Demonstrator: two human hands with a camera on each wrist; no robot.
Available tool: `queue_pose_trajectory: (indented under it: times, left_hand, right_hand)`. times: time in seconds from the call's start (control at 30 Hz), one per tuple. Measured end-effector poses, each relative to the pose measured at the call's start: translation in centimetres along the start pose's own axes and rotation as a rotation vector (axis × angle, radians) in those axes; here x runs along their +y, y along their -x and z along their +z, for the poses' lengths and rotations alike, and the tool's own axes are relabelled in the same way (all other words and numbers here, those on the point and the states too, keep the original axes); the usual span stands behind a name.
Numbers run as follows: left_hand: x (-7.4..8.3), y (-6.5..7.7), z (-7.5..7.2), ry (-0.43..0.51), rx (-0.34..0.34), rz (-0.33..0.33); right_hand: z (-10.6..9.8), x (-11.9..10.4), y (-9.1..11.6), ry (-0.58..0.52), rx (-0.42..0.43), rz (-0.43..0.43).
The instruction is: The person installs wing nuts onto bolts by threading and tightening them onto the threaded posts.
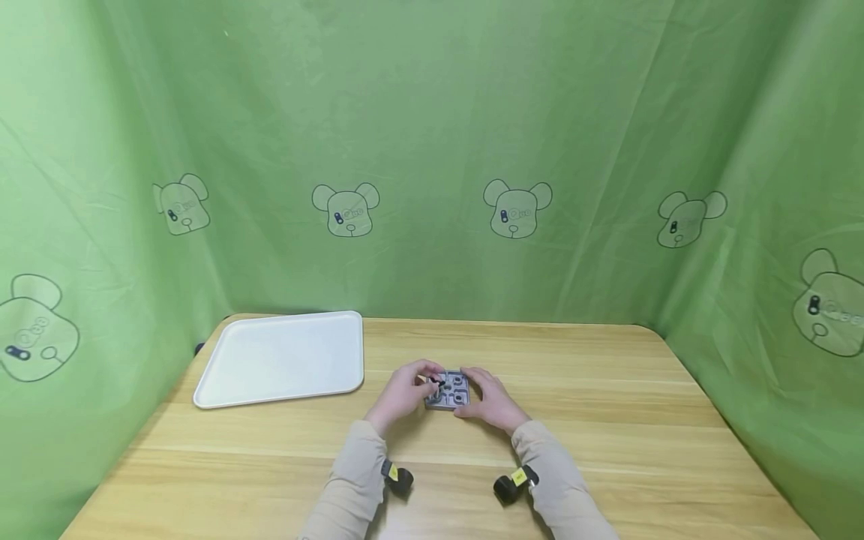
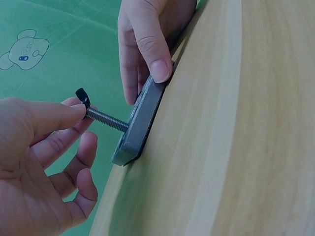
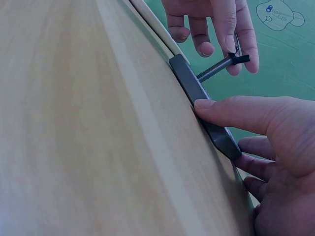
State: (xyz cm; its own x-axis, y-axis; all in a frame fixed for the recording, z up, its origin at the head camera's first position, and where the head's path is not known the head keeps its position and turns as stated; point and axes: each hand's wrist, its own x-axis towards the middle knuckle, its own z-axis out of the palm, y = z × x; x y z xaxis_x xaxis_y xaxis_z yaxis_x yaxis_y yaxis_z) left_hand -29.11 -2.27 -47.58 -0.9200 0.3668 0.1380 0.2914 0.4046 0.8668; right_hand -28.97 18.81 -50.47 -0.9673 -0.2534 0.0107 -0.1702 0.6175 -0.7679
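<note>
right of the white tray (image 1: pixel 280 356), the gray block (image 1: pixel 448 392) lies flat; the left hand (image 1: pixel 406 388) pinches the wing screw (image 2: pixel 106 118) by its head, apparently holding it upright, while the right hand (image 1: pixel 491 401) grips the block's sides, presumably for steadiness.

Free surface (image 1: pixel 641 420) right of right hand (image 1: pixel 490 400); tray (image 1: pixel 283 360) in way far left; left hand (image 1: pixel 403 390) and standing screw (image 2: pixel 107 120) obstruct left of grey block (image 1: pixel 462 388).
</note>
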Motion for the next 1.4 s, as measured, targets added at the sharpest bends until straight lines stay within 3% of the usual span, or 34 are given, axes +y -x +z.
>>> queue_pose_trajectory:
  times: [0.17,0.43,1.4]
  left_hand:
    - [-0.08,0.03,-0.11,0.025,0.006,-0.015]
    - [-0.08,-0.08,-0.37,0.064,0.07,-0.043]
    - [0.1,-0.04,0.08,0.04,0.053,-0.061]
  right_hand:
    - [0.06,0.14,-0.07,-0.002,0.002,0.007]
    - [0.06,0.22,-0.11,0.007,0.001,0.011]
    - [0.08,0.18,-0.07,-0.001,0.002,0.016]
